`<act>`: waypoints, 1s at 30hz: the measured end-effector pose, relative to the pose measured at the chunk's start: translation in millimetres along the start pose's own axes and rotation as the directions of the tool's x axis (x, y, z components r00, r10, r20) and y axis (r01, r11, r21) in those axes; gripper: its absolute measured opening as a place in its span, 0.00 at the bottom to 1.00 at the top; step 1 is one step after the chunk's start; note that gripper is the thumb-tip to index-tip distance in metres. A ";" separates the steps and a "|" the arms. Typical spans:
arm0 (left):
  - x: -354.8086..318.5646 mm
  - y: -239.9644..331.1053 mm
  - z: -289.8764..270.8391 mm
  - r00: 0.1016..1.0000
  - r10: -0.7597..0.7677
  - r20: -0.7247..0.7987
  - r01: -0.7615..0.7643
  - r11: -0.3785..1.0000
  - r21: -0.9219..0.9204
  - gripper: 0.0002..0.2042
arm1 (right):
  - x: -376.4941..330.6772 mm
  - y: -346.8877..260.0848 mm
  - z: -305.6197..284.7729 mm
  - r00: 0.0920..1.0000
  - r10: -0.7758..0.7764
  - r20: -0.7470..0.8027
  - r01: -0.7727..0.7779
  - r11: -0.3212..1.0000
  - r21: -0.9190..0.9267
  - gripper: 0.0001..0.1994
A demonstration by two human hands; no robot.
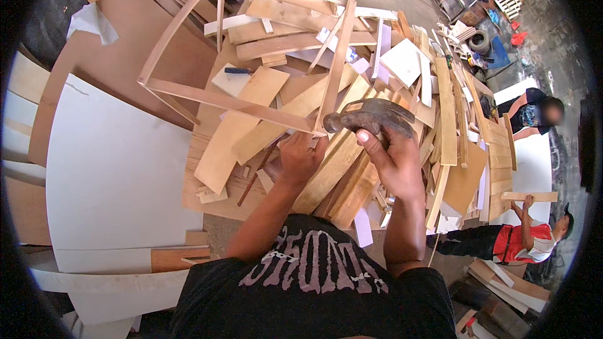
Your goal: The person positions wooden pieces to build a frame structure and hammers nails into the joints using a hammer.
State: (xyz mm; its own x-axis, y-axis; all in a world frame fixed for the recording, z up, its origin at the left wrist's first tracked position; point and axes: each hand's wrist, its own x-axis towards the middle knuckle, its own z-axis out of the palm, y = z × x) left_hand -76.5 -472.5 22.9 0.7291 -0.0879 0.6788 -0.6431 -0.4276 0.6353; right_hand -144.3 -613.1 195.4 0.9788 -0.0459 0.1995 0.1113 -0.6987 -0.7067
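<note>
My right hand (391, 162) grips a dark metal hammer (367, 115) just below its head, which lies sideways against the near corner of a wooden frame (207, 97). My left hand (300, 158) sits right under that corner, fingers curled against the frame's strips where they meet. The frame is made of thin light-brown strips and stands tilted on a pile of wood offcuts (326, 169). Whether a nail is at the corner cannot be made out.
A large white board (113, 176) lies at the left, brown boards (119, 56) behind it. Planks and scraps are heaped to the right. Two other people are at the right edge; one in a red vest (524, 242) holds up a wooden piece.
</note>
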 end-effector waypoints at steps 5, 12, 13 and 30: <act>-5.6 -1.0 6.0 0.991 0.005 -0.130 -0.004 1.000 0.005 0.13 | 0.5 6.3 7.3 0.998 -0.048 -0.039 0.049 0.998 0.044 0.16; -4.2 -3.3 8.0 0.994 0.012 -0.109 -0.018 0.998 -0.056 0.16 | 2.4 -9.6 -6.0 0.989 -0.137 -0.052 0.129 0.982 -0.141 0.16; -4.8 -3.8 9.9 0.993 -0.010 -0.117 0.000 0.997 -0.082 0.16 | 2.0 -7.1 -7.0 0.989 -0.140 -0.051 0.132 0.981 -0.141 0.16; -43.7 -32.1 -19.0 0.979 -0.059 -0.195 0.051 0.998 -0.047 0.07 | 8.7 8.6 -5.3 0.995 -0.098 -0.027 0.097 0.995 -0.039 0.17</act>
State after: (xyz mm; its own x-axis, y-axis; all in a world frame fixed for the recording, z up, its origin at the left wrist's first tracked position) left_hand -92.2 -437.8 -20.2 0.7064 0.1144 0.6986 -0.6154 -0.3883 0.6859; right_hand -135.7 -623.3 194.6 0.9583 0.0035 0.2859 0.1987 -0.7270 -0.6572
